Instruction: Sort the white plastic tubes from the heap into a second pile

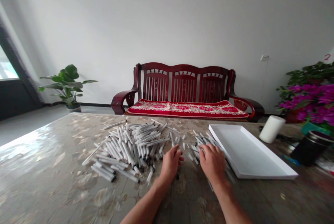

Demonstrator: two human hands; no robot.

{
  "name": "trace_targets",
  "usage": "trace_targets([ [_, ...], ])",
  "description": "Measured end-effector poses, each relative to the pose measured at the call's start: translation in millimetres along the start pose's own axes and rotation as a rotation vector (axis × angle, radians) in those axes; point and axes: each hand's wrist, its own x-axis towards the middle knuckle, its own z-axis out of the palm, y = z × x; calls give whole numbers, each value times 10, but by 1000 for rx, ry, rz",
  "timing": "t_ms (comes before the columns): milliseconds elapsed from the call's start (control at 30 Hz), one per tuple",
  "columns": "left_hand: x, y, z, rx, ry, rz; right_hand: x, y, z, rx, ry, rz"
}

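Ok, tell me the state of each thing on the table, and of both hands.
Pens: loose heap, lying flat.
Tray: lying flat, open side up.
White cylinder: upright.
Left hand: palm down, fingers curled at the heap's edge.
Right hand: palm down on some pens.

The tabletop [47, 182] is bare on the left and along the near edge, so passage there is open. The heap of white pens [130, 145] blocks the middle. The white tray [250, 154], white cylinder [271, 129] and black pot [309, 147] crowd the right.
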Motion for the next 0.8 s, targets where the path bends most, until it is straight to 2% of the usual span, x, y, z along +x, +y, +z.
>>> trace_targets([
  [33,12,3,-24,56,23,18,-12,-91,-23,95,-14,-38],
  [100,45,20,-110,172,100,73,-57,-304,-67,288,-121,-137],
  [200,70,62,-260,381,212,186,-163,-599,-88,434,-392,-296],
  [300,30,106,-345,699,166,198,-243,-707,-16,412,-527,-371],
  [400,-40,142,-350,1030,57,197,-234,-594,101,300,-484,-317],
  [500,-76,166,-318,1216,13,211,-166,-389,180,189,-417,-222],
  [633,-78,205,-278,1304,-17,194,-90,-206,199,108,-367,-156],
  [800,-110,278,-273,1325,-48,202,-70,-193,175,78,-282,-87],
])
